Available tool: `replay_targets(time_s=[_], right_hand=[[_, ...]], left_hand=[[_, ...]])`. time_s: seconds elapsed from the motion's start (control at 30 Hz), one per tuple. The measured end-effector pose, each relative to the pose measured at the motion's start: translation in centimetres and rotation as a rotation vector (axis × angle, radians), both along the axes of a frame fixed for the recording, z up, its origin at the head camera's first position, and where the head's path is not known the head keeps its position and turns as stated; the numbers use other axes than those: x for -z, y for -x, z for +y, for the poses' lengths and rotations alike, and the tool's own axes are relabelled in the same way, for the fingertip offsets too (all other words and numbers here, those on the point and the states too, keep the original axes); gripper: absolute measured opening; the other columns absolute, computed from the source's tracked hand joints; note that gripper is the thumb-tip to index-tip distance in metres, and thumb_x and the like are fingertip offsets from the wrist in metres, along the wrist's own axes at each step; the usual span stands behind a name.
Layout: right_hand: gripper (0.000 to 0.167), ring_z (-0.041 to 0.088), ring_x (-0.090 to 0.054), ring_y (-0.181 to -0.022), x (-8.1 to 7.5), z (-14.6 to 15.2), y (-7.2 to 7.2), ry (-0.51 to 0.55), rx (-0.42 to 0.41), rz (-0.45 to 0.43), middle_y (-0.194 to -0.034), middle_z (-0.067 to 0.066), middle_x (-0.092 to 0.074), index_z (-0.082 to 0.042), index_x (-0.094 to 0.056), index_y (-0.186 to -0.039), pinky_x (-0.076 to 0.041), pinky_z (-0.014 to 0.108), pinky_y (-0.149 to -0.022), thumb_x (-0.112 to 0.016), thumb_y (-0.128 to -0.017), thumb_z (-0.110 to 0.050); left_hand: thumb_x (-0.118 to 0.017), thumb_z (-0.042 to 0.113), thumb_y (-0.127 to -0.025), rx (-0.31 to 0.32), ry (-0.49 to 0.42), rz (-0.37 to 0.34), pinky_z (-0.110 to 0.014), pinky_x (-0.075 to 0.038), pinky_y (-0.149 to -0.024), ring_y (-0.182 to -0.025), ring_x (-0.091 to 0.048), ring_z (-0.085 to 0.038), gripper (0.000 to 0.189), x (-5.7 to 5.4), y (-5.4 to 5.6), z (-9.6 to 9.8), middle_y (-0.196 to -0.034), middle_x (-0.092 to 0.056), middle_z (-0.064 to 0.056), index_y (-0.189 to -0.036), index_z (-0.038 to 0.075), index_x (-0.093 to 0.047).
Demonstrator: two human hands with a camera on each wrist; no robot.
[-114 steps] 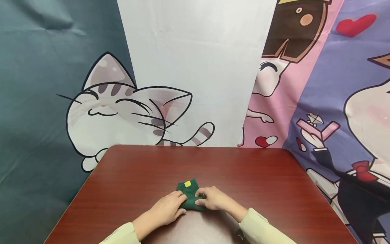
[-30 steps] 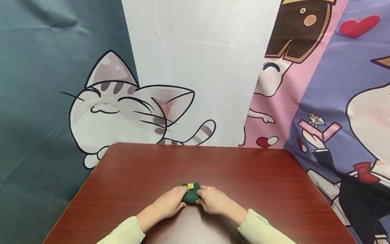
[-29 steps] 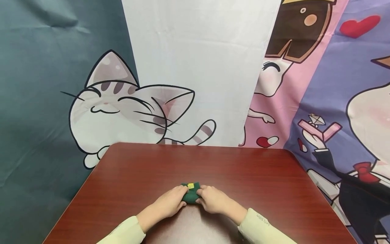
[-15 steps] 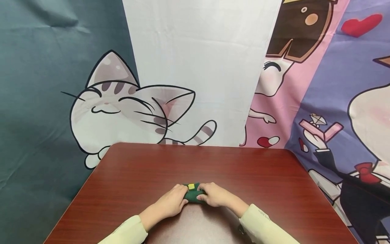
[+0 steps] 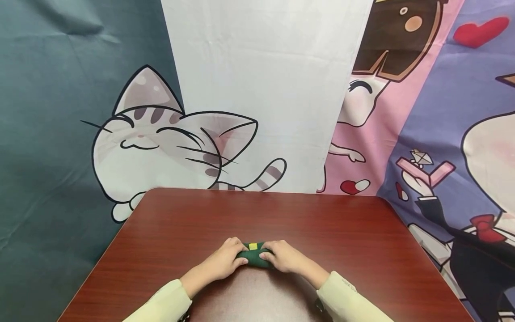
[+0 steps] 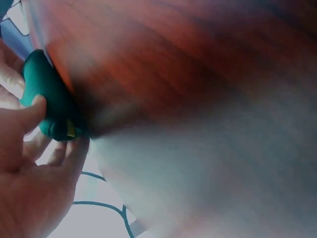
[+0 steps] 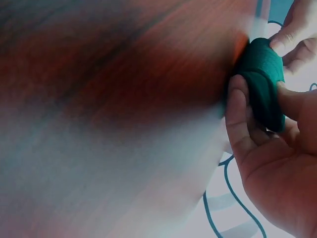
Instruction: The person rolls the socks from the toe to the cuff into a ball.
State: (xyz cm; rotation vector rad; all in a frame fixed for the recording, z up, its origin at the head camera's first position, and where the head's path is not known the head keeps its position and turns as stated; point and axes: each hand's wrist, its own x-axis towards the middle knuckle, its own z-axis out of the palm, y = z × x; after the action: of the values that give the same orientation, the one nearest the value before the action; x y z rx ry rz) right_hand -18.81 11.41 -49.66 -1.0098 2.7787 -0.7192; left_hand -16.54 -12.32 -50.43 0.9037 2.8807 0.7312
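A dark green cloth [image 5: 255,258] is rolled into a short thick roll near the front middle of the table. At its far side a small yellow patch [image 5: 253,246] shows on a flat strip of the fabric. My left hand [image 5: 223,260] grips the left end, thumb on the near side and fingers behind. The right hand [image 5: 284,256] holds the other end in the same way. In the left wrist view the green roll [image 6: 47,89] lies between thumb and fingers. Layered folds show at the end of the roll [image 7: 265,74] in the right wrist view.
The reddish-brown wooden table [image 5: 193,219] has rounded far corners and a glossy reflection near its front. Behind it hangs a printed backdrop [image 5: 261,89] with a cartoon cat and figures. Pale sleeves [image 5: 165,302] cover both forearms.
The cloth has gone from a flatter piece with a long far flap to a tighter roll, leaving only a narrow strip with the yellow patch. Both hands have shifted slightly farther away.
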Motion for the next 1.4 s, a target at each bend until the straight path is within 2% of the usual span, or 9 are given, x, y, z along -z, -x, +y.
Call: replay_targets(time_s=[0.13, 0.23, 0.43, 0.6, 0.73, 1.0, 1.13, 1.27, 1.4], right_hand=[[0.018, 0.010, -0.064, -0.084, 0.1, 0.0, 0.2, 0.022, 0.032, 0.009, -0.096, -0.001, -0.072, -0.011, -0.069, -0.104, -0.054, 0.031, -0.076, -0.064, -0.101, -0.028], [0.023, 0.011, -0.064, -0.084, 0.0, 0.0, 0.2, 0.045, 0.063, 0.003, -0.098, 0.001, -0.072, -0.010, -0.068, -0.106, -0.053, 0.030, -0.074, -0.065, -0.100, -0.032], [0.039, 0.010, -0.057, -0.080, 0.3, -0.3, 0.1, 0.077, 0.080, -0.014, -0.099, 0.000, -0.066, -0.007, -0.067, -0.108, -0.048, 0.027, -0.069, -0.078, -0.089, -0.039], [0.028, 0.013, -0.057, -0.086, 0.5, -0.6, 0.3, 0.105, 0.107, 0.027, -0.100, -0.002, -0.059, -0.010, -0.069, -0.101, -0.049, 0.030, -0.076, -0.079, -0.089, -0.033], [0.022, 0.015, -0.059, -0.090, 0.6, -0.9, 0.8, 0.109, 0.127, 0.021, -0.103, 0.000, -0.062, -0.009, -0.068, -0.100, -0.050, 0.032, -0.079, -0.075, -0.092, -0.029], [0.027, 0.023, -0.062, -0.092, 0.6, -1.2, 1.9, 0.070, 0.221, -0.100, -0.104, 0.008, -0.065, 0.000, -0.071, -0.100, -0.051, 0.040, -0.083, -0.071, -0.094, -0.026], [0.027, 0.020, -0.058, -0.087, 0.2, -1.4, 2.3, 0.043, 0.270, -0.173, -0.098, 0.006, -0.065, -0.002, -0.071, -0.094, -0.049, 0.037, -0.079, -0.073, -0.092, -0.029], [0.023, 0.017, -0.054, -0.077, -0.5, -1.7, 2.7, 0.004, 0.292, -0.263, -0.084, 0.002, -0.063, -0.006, -0.069, -0.087, -0.046, 0.033, -0.071, -0.076, -0.088, -0.028], [0.021, 0.016, -0.053, -0.076, -1.3, -2.1, 3.5, -0.099, 0.277, -0.318, -0.080, 0.001, -0.062, -0.009, -0.068, -0.087, -0.045, 0.032, -0.071, -0.077, -0.086, -0.028]], left_hand=[[-0.067, 0.026, -0.098, -0.034, 0.031, 0.029, -0.038, -0.053, -0.087, -0.102, -0.059, -0.019, 0.030, -0.3, 0.1, 0.1, -0.108, -0.062, -0.002, -0.121, 0.006, -0.069], [-0.067, 0.024, -0.098, -0.049, 0.023, 0.041, -0.040, -0.053, -0.090, -0.105, -0.063, -0.021, 0.028, -0.4, 0.2, 0.2, -0.110, -0.066, -0.004, -0.120, 0.006, -0.067], [-0.066, 0.018, -0.098, -0.051, 0.002, 0.025, -0.044, -0.052, -0.088, -0.104, -0.064, -0.025, 0.019, -0.3, 0.1, 0.4, -0.108, -0.067, -0.007, -0.113, 0.006, -0.064], [-0.067, 0.013, -0.097, -0.032, -0.011, 0.022, -0.043, -0.052, -0.083, -0.094, -0.064, -0.023, 0.012, -0.4, 0.6, 0.6, -0.099, -0.067, -0.008, -0.105, 0.004, -0.063], [-0.067, 0.013, -0.097, -0.047, -0.028, -0.031, -0.041, -0.052, -0.078, -0.087, -0.063, -0.020, 0.010, -0.6, 1.3, 0.7, -0.095, -0.066, -0.007, -0.101, 0.006, -0.060], [-0.064, 0.021, -0.100, -0.117, -0.015, -0.160, -0.043, -0.050, -0.076, -0.087, -0.062, -0.021, 0.015, -0.9, 2.1, 0.9, -0.095, -0.065, -0.006, -0.105, 0.008, -0.058], [-0.064, 0.023, -0.100, -0.147, -0.004, -0.215, -0.049, -0.052, -0.086, -0.100, -0.065, -0.031, 0.026, -1.2, 2.4, 1.1, -0.105, -0.068, -0.015, -0.117, 0.002, -0.061], [-0.065, 0.022, -0.100, -0.126, 0.073, -0.248, -0.052, -0.045, -0.102, -0.119, -0.059, -0.040, 0.036, -1.8, 3.0, 1.3, -0.119, -0.067, -0.021, -0.125, -0.004, -0.062], [-0.067, 0.023, -0.098, -0.106, 0.173, -0.280, -0.049, -0.042, -0.103, -0.116, -0.055, -0.037, 0.032, -2.6, 3.8, 1.6, -0.116, -0.067, -0.016, -0.120, 0.000, -0.067]])
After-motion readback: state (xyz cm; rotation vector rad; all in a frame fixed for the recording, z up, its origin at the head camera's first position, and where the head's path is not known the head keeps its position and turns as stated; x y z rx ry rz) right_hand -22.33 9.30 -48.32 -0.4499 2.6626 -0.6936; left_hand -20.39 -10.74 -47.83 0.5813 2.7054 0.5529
